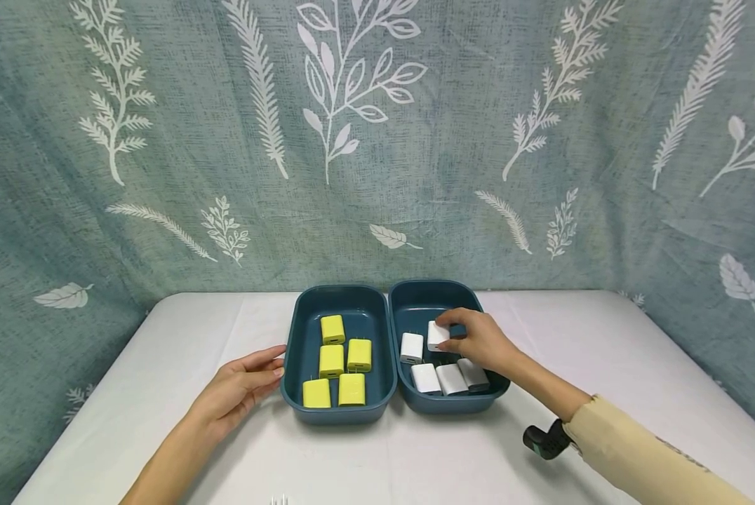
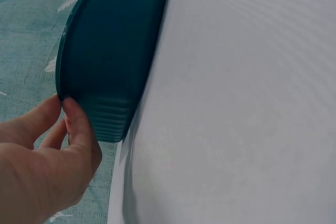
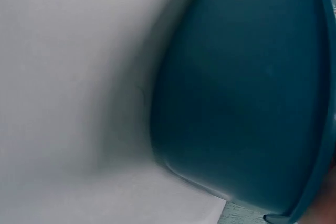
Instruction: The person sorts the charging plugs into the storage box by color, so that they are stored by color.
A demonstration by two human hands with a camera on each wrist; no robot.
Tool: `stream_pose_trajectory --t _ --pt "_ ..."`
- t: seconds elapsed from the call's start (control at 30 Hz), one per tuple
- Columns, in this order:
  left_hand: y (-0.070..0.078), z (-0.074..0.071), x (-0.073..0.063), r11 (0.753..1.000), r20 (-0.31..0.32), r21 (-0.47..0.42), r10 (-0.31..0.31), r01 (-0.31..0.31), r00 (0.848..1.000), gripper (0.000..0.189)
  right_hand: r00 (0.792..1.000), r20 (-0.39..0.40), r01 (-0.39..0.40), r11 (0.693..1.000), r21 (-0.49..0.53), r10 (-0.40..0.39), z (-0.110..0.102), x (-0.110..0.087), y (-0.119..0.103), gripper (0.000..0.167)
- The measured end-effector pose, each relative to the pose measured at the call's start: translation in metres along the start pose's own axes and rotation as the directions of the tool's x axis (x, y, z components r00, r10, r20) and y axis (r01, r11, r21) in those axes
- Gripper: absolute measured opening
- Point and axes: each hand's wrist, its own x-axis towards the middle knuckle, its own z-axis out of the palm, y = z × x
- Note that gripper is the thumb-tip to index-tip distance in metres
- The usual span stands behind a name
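Note:
My right hand point(image 1: 481, 340) reaches into the right blue bin point(image 1: 434, 286) and pinches a white charger plug point(image 1: 438, 336) between thumb and fingertips. Several other white charger plugs point(image 1: 425, 379) lie in that bin, most along its near side. At the left, my left hand point(image 1: 241, 389) grips the rim of the left blue bin point(image 1: 339, 417) with thumb and finger, as the left wrist view shows at the bin's corner point(image 2: 113, 121). Several yellow charger plugs point(image 1: 331, 360) lie inside it. In the right wrist view the bin wall point(image 3: 241, 93) hides nearly all of the right hand.
Both bins stand side by side on a white-covered table point(image 1: 377, 466). A leaf-patterned curtain point(image 1: 377, 224) hangs right behind them. A black wrist device point(image 1: 546, 440) sticks out below the right sleeve point(image 1: 636, 449). White prongs point(image 1: 279, 500) show at the bottom edge.

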Motion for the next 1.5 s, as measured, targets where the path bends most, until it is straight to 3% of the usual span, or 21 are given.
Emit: stream_pose_trajectory --t 0.33,0.53,1.2,1.5 --pt "-0.001 0.000 0.000 1.000 0.001 0.008 0.004 -0.004 1.000 0.058 1.000 0.011 0.024 0.999 -0.029 -0.024 0.005 0.002 0.005 0.039" --pt "-0.001 0.000 0.000 1.000 0.000 0.012 0.003 -0.003 1.000 0.059 1.000 0.028 -0.010 1.000 -0.012 0.010 0.003 0.002 0.006 0.042" --pt "-0.002 0.000 0.001 1.000 -0.012 0.005 0.003 -0.003 1.000 0.056 0.999 0.019 -0.039 0.985 0.168 0.036 -0.005 -0.008 -0.013 0.041" --pt "-0.001 0.000 0.000 1.000 -0.007 0.001 0.001 -0.001 1.000 0.056 0.999 0.027 0.022 0.961 0.276 -0.031 -0.008 -0.019 -0.037 0.040"
